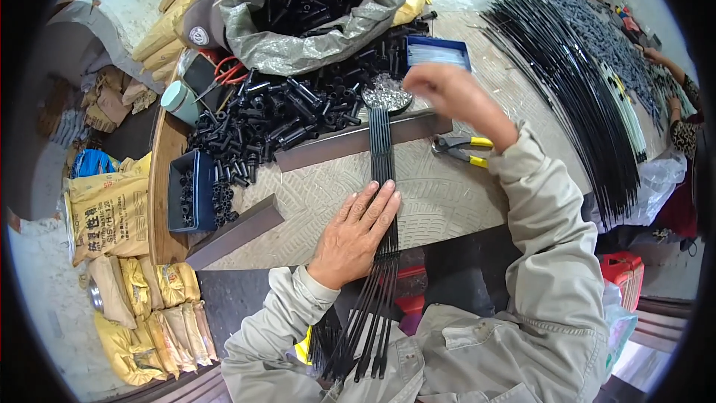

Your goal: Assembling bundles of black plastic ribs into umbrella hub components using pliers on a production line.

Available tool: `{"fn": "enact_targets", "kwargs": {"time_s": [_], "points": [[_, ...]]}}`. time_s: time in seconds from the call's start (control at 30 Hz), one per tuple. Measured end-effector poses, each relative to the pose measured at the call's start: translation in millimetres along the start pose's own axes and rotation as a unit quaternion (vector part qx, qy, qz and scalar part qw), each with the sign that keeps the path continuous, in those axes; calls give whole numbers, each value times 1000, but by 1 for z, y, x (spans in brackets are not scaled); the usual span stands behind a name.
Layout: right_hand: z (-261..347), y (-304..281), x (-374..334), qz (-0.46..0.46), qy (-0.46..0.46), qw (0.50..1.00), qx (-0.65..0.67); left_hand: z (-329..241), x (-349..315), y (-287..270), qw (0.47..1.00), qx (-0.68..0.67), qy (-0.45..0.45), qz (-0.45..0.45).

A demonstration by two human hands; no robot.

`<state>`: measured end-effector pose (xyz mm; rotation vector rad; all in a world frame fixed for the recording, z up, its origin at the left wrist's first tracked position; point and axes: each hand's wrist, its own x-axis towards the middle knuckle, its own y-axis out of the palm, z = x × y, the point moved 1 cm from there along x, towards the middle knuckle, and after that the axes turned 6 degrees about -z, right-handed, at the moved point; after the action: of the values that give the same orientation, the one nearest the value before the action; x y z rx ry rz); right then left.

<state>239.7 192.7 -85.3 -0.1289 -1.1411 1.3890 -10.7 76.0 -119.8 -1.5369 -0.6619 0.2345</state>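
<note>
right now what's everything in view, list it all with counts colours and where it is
thin rods: small bunch, black, lying across the table toward the person
short tubes: a big heap, black, table's far left
grey sack: one, holding more black tubes, far edge
small silver parts: one pile, at the rods' far end
blue trays: two, one at left with tubes, one beyond the silver parts
pliers: one, yellow handles, right of the rods
metal bars: two, dark, lying on the table
long rods: many, black, table's right side
yellow bags: several, floor at left
left hand: flat on the thin rods
right hand: raised near the silver parts, blurred
</note>
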Motion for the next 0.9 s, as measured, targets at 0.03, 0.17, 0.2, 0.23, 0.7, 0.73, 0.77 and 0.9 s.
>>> {"fn": "enact_targets", "kwargs": {"time_s": [0.03,0.17,0.2,0.23,0.7,0.73,0.77,0.9], "points": [[14,4,-9,40,7,999,4,-1,2,-2,1000,-1,-5,4],[18,8,-20,23,10,999,-45,-6,7,-9,997,-69,-33,22],[16,8,-22,21,15,999,-44,-5,7,-7,998,-48,-29,22],[13,8,-23,18,17,997,-66,-4,6,-5,999,-26,-24,20],[9,8,-22,20,24,990,-135,-5,7,2,1000,6,-18,19],[8,8,-22,38,36,989,-136,-5,8,2,1000,2,-20,16],[8,9,-22,38,38,989,-137,-5,8,2,1000,-3,-22,13],[7,9,-22,48,19,989,-140,-6,8,1,1000,1,-22,18]]}}
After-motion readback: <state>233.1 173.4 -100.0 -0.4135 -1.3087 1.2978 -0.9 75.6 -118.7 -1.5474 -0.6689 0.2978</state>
